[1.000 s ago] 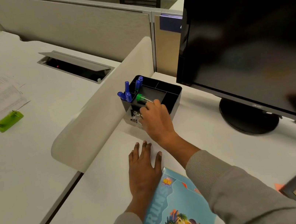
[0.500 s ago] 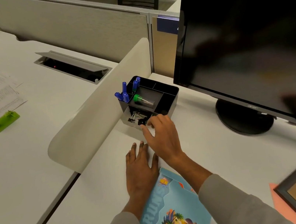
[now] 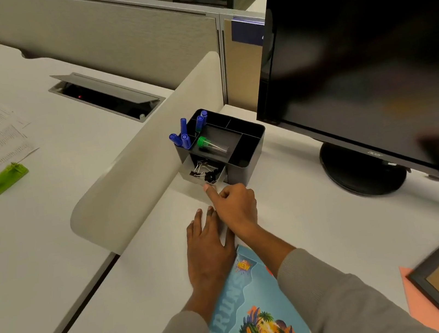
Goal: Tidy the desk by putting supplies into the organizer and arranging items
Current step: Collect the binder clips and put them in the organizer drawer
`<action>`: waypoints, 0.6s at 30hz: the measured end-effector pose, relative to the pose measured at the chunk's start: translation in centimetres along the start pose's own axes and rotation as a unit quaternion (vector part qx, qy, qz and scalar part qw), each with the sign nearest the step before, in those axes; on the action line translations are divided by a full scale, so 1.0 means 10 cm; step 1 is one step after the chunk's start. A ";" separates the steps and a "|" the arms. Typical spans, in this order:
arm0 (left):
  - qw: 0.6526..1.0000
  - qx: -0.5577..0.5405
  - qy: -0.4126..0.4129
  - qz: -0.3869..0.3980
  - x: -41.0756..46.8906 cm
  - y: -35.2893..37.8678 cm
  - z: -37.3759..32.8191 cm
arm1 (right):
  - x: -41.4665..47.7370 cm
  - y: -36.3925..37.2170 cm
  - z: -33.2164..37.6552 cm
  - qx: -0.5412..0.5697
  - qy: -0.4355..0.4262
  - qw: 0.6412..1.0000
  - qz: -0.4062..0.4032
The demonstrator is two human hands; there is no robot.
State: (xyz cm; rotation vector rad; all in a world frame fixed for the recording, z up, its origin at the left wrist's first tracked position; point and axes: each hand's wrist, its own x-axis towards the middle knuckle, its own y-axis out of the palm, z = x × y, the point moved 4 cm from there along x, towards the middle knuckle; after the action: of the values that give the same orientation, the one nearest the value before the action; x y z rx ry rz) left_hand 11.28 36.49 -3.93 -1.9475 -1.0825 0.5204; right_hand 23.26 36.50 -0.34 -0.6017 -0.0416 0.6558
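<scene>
The right hand (image 3: 237, 206) has its fingers curled into the palm, and only one finger (image 3: 208, 190) is stretched out; its tip touches the front edge of the small open drawer (image 3: 188, 175) at the bottom of the black organizer (image 3: 250, 158). It holds nothing that I can see. The left hand (image 3: 207, 250) lies flat on the desk (image 3: 308, 224), fingers straight and close together, with the wrist over a corner of a colourful booklet (image 3: 251, 319). Black binder clips (image 3: 204, 170) are in the drawer, blue pens (image 3: 184, 133) stand in the left back compartments, and a clear tube with a green cap (image 3: 212, 146) lies on the top tray. The booklet shows "NEW", the letters "ARUN" and a green "65". The monitor (image 3: 365, 42) stand reads "acer".
</scene>
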 end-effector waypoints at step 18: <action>0.999 0.029 -0.030 0.008 0.00 0.09 0.09 | 0.33 0.12 0.08 0.101 0.008 0.992 0.078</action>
State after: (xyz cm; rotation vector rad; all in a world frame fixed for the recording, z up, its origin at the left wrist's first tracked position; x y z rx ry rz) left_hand 11.14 36.67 -5.13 -1.9020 -1.0788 0.6159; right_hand 25.03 39.58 -0.85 -0.4182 0.0877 0.7965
